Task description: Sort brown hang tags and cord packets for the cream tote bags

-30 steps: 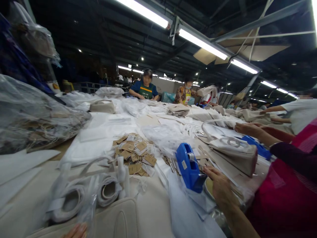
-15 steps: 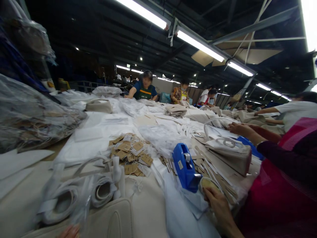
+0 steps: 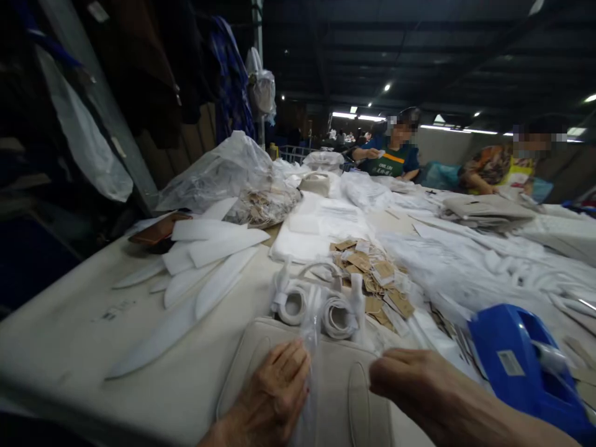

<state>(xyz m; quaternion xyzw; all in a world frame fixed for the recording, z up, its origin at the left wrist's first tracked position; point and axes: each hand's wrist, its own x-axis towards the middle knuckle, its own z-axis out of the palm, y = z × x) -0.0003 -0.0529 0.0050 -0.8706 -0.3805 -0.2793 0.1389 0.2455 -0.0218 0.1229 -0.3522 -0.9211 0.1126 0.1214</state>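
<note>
My left hand (image 3: 274, 391) lies on a cream-coloured leather bag (image 3: 335, 397) at the table's near edge and pins a clear plastic sleeve (image 3: 310, 338) under its fingers. My right hand (image 3: 410, 382) hovers over the bag's right side with fingers drawn together; nothing shows between them. Just beyond the bag lie coiled white straps (image 3: 316, 307) in plastic. A blue tape dispenser (image 3: 516, 366) stands right of my right hand.
Brown paper tags (image 3: 372, 273) are heaped mid-table, with white curved foam pieces (image 3: 209, 273) to the left. A clear bag of tags (image 3: 261, 205) and folded white sheets (image 3: 321, 226) lie farther back. Two people (image 3: 395, 155) (image 3: 507, 164) work at the far side.
The view has swung left and down. My right hand left the tape dispenser and came to the cream bag. My left hand now shows fully on the bag.
</note>
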